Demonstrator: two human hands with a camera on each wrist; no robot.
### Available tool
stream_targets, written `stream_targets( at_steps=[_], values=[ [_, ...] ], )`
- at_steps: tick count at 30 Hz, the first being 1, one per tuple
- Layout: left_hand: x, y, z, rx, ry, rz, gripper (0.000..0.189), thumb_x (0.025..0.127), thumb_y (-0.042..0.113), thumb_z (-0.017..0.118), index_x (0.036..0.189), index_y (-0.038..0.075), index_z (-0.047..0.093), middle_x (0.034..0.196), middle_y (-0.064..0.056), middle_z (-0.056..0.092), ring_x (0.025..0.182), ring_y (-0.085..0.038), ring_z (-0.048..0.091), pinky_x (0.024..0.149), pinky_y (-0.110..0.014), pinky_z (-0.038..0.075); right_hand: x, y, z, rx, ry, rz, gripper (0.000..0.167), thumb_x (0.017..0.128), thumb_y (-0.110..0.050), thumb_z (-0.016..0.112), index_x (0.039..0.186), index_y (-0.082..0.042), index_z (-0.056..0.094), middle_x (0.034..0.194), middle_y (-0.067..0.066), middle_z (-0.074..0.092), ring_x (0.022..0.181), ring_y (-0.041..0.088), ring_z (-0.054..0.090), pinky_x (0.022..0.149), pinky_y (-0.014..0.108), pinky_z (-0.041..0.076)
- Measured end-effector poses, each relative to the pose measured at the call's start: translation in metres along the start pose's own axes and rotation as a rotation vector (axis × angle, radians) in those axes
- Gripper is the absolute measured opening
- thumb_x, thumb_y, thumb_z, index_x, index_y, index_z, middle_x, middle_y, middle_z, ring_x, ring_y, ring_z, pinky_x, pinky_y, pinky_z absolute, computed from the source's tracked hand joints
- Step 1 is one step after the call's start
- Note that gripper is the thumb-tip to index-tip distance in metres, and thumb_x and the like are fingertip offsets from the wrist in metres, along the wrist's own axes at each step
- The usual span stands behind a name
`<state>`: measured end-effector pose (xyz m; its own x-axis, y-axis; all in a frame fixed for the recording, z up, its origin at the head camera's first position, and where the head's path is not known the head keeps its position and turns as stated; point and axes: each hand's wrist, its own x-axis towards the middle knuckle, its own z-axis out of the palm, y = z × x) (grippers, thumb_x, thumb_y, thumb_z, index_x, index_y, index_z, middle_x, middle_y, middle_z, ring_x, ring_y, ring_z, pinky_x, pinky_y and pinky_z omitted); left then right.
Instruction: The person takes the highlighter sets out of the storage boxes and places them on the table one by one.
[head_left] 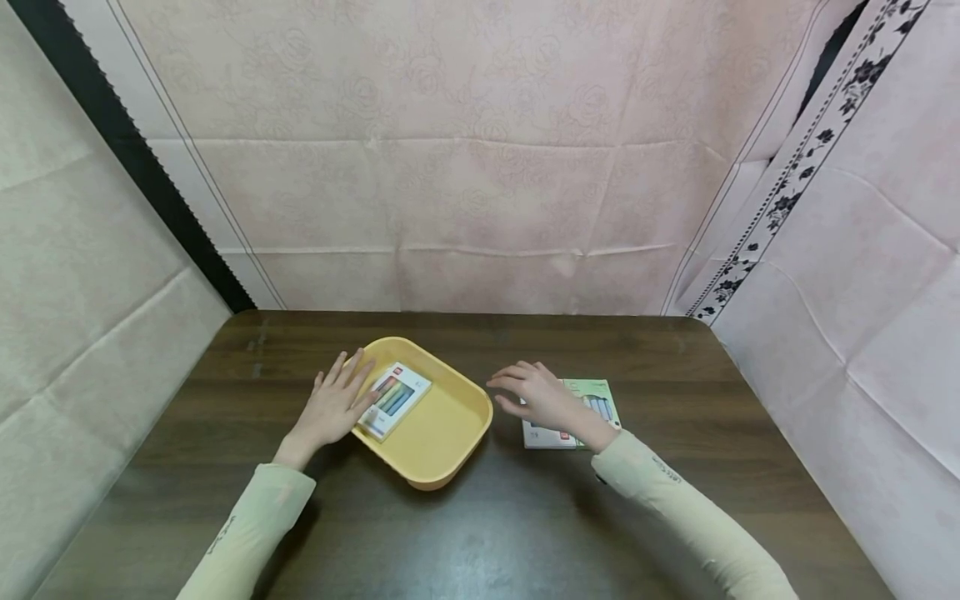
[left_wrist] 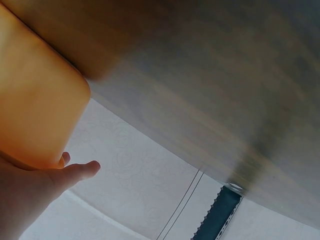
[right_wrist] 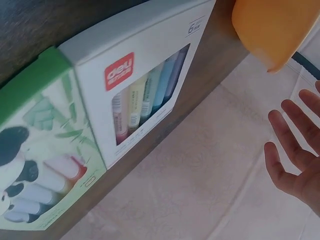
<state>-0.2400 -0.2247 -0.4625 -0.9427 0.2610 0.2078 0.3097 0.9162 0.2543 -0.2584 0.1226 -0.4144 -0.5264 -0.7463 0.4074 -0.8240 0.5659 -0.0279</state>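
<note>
A yellow plastic basket (head_left: 450, 417) stands on the table, and a white windowed box of coloured markers (head_left: 395, 400) lies inside it toward the left. My left hand (head_left: 330, 410) is spread over the basket's left rim, fingers extended near the box; whether they touch it I cannot tell. In the left wrist view the thumb is beside the basket wall (left_wrist: 45, 95). My right hand (head_left: 536, 392) hovers with loosely bent fingers and holds nothing. Partly beneath it are another white marker box (right_wrist: 140, 85) with a red logo and a green panda box (right_wrist: 47, 155), side by side.
The dark wooden table (head_left: 480, 542) has rounded back corners. Pale patterned cloth (head_left: 450, 192) hangs behind it, with more cloth at the left and right sides. A black-flowered border (head_left: 787, 200) runs down the right cloth.
</note>
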Motion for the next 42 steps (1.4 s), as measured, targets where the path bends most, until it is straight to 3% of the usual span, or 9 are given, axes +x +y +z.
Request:
stream_targets(
  at_steps=[14, 33, 42],
  values=[
    [0.0, -0.001, 0.0, 0.004, -0.001, 0.005, 0.059, 0.091, 0.037, 0.044, 0.141, 0.012, 0.026, 0.15, -0.013, 0.016, 0.137, -0.036, 0.009, 0.099, -0.067, 0.016, 0.008, -0.01, 0.005, 0.028, 0.014, -0.005, 0.022, 0.084, -0.021, 0.06, 0.104, -0.015, 0.067, 0.103, -0.002, 0.066, 0.097, 0.015, 0.058, 0.075, 0.034, 0.045],
    [0.0, -0.002, 0.0, 0.001, -0.002, 0.009, 0.059, 0.092, 0.039, 0.043, 0.142, 0.012, 0.026, 0.15, -0.012, 0.015, 0.138, -0.036, 0.007, 0.099, -0.066, 0.015, 0.023, -0.023, 0.006, 0.082, -0.06, 0.032, 0.024, 0.085, -0.023, 0.058, 0.107, -0.016, 0.065, 0.109, -0.002, 0.064, 0.099, 0.014, 0.055, 0.076, 0.032, 0.043],
    [0.0, -0.003, 0.002, 0.001, -0.007, 0.007, 0.06, 0.091, 0.04, 0.043, 0.142, 0.012, 0.025, 0.15, -0.013, 0.014, 0.138, -0.036, 0.008, 0.099, -0.066, 0.015, 0.029, -0.027, 0.01, 0.091, -0.046, 0.031, 0.025, 0.084, -0.024, 0.059, 0.106, -0.015, 0.065, 0.109, -0.001, 0.064, 0.099, 0.014, 0.055, 0.075, 0.031, 0.043]
  ],
)
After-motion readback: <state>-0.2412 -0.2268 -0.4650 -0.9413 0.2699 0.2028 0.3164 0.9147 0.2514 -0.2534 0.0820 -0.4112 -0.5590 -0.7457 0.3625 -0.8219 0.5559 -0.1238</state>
